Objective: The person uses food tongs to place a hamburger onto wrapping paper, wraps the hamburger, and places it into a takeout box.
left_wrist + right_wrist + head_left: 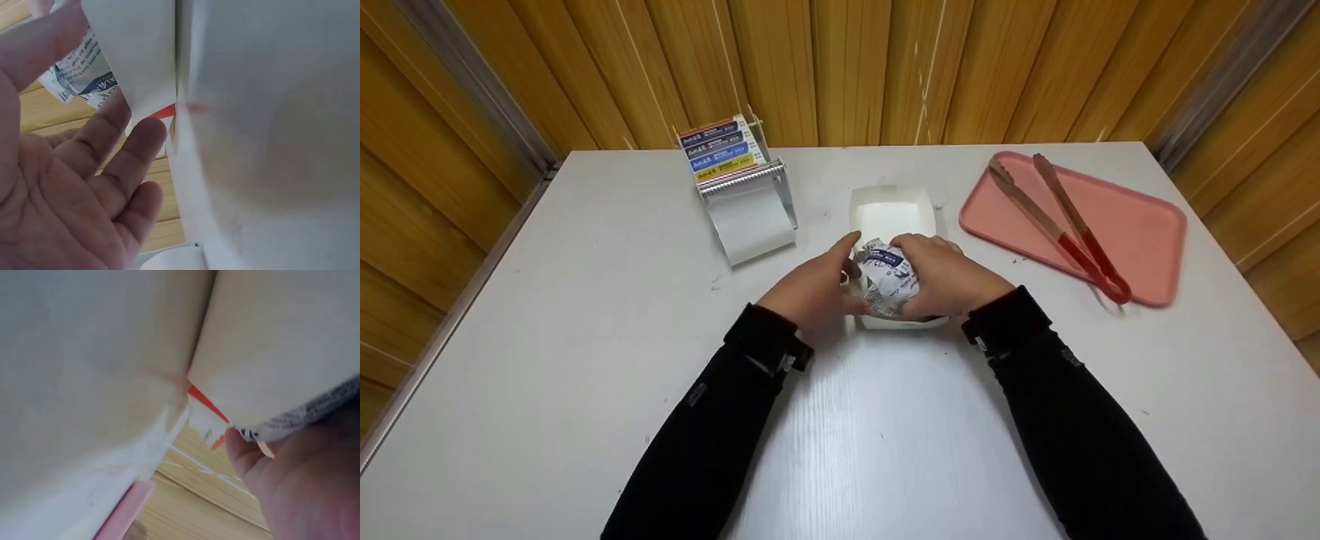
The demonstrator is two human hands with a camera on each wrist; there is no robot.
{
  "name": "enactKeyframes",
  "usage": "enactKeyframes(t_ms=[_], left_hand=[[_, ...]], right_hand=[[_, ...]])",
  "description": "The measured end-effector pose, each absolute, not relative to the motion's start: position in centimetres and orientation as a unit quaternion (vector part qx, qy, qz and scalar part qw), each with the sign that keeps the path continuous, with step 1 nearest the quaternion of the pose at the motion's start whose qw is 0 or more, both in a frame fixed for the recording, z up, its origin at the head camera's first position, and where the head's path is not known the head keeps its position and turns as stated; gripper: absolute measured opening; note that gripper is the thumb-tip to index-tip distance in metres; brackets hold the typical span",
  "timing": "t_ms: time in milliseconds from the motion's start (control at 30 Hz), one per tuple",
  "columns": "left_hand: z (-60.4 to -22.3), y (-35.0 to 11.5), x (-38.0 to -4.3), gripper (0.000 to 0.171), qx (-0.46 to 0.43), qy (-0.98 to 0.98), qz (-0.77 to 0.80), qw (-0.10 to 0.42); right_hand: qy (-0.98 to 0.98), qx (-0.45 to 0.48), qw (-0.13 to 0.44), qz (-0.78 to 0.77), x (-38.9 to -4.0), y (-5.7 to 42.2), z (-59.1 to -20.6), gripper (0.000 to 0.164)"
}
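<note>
A round bundle in crumpled white printed paper (889,276) sits in or just over the white paper box (891,199), whose lid half stands open at the back. Curled round the bundle's right side, my right hand (952,277) grips it. At the left side is my left hand (814,289), thumb and fingers spread and loosely bent, with its thumb against or close to the paper. The left wrist view shows printed wrapper (90,70) beyond the box wall (138,50). In the right wrist view a fingertip (235,439) lies by the box's corner; the bundle is mostly hidden there.
A metal dispenser (789,191) with several coloured labelled boxes (724,150) and a white sheet (754,225) stands at the back left. On the right lies a pink tray (1144,240) with red-handled tongs (1084,259) across it. A wood-patterned panel wall (847,75) rises behind the table.
</note>
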State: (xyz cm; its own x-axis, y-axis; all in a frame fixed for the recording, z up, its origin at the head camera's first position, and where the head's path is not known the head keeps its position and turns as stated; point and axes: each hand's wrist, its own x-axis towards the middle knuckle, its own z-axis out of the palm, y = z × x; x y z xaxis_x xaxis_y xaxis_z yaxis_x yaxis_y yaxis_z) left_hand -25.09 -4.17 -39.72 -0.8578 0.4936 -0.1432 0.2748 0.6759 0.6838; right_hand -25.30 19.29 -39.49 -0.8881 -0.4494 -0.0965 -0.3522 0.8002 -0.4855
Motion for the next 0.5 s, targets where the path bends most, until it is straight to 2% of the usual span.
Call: enactKeyframes(t_ms=[100,367,500], left_hand=[[-39.86,-4.18,-25.51,0.11,0.224,0.897,0.339,0.176],[-39.81,-4.13,-25.8,0.091,0.227,0.896,0.328,0.195],[-39.99,-3.81,-25.93,0.091,0.212,0.909,0.306,0.186]], right_hand=[[0.94,-0.222,0.111,-0.232,-25.06,19.29,-39.4,0.091],[0.943,-0.227,0.117,-0.212,-24.57,19.01,-39.23,0.088],[0.943,-0.254,0.1,-0.192,-24.54,18.96,-39.29,0.086]])
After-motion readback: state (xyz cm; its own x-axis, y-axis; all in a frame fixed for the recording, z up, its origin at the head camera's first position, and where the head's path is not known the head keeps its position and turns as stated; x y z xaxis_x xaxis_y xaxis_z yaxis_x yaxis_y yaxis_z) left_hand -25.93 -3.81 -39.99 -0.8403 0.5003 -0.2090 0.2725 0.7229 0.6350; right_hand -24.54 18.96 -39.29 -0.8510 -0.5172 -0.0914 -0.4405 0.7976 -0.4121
